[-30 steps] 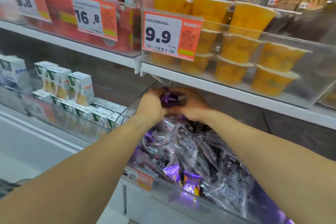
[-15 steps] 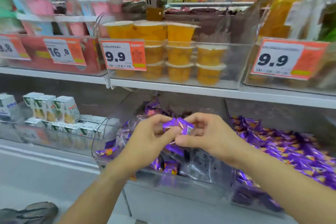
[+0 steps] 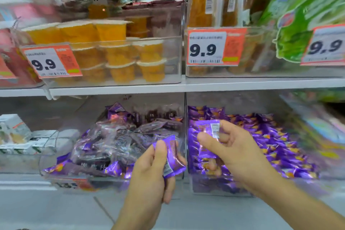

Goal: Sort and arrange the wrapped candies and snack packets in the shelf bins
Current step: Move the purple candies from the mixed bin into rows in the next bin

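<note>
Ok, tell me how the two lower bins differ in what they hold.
The left bin holds a mixed heap: clear bags of dark sweets with a few purple packets among them. The right bin holds only purple packets, lying more evenly. The left hand holds a purple packet before the left bin; the right hand holds another over the right bin. Both bins are clear plastic on the same shelf.

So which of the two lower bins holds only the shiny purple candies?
The right-hand bin, behind the right hand; the left-hand bin also holds clear dark packets.

Shiny purple candy wrappers (image 3: pixel 252 136), orange-flecked
</note>
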